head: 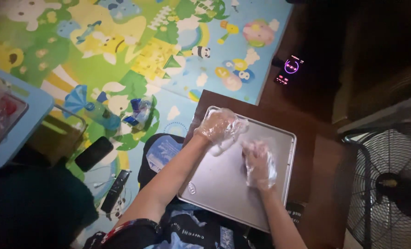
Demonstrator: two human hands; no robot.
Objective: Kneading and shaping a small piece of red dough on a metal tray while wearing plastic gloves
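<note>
Crinkly-gloved right hand (260,164) and left hand (218,126) – fingers clutching pale dough (221,146) – over smooth steel tray (219,184)

Tray (224,184) on table (307,133); fan (390,184) right; mat (122,55) left

Home, children's play mat (122,50), floor fan (390,184)
</note>
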